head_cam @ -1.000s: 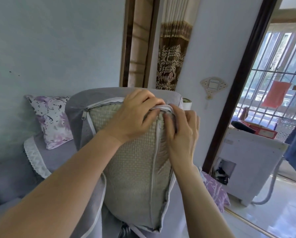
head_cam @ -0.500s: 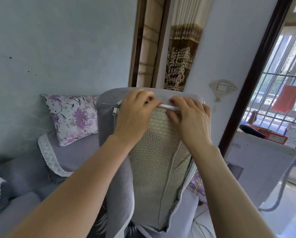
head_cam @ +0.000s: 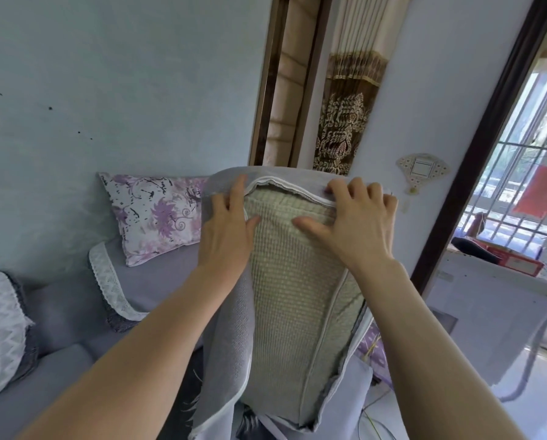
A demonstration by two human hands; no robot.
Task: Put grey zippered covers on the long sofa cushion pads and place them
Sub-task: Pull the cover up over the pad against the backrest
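A grey sofa (head_cam: 59,376) runs along the blue wall, filling the lower left. A grey throw with white lace trim (head_cam: 151,274) is draped over its backrest.

The long cushion pad (head_cam: 291,281), beige with a woven check texture, stands on end in front of the sofa, towards its right end. Its lower end sits low near the seat, though what it rests on cannot be made out. The grey cover (head_cam: 230,338) is pulled over the pad's top end and hangs down both long sides. It gapes open down the front, so the pad's face shows bare between the cover's white-edged flaps.

A purple floral pillow (head_cam: 158,214) leans against the wall on the backrest, just left of the pad's top.

The left hand (head_cam: 227,230) lies flat on the cover's left flap near the top, fingers straight and pointing up, thumb touching the pad. The right hand (head_cam: 357,227) rests on the top right corner, bent fingertips on the cover's upper edge and thumb spread out across the pad. Neither hand closes around anything.

The white zipper edge (head_cam: 284,185) curves along the pad's top between the two hands.
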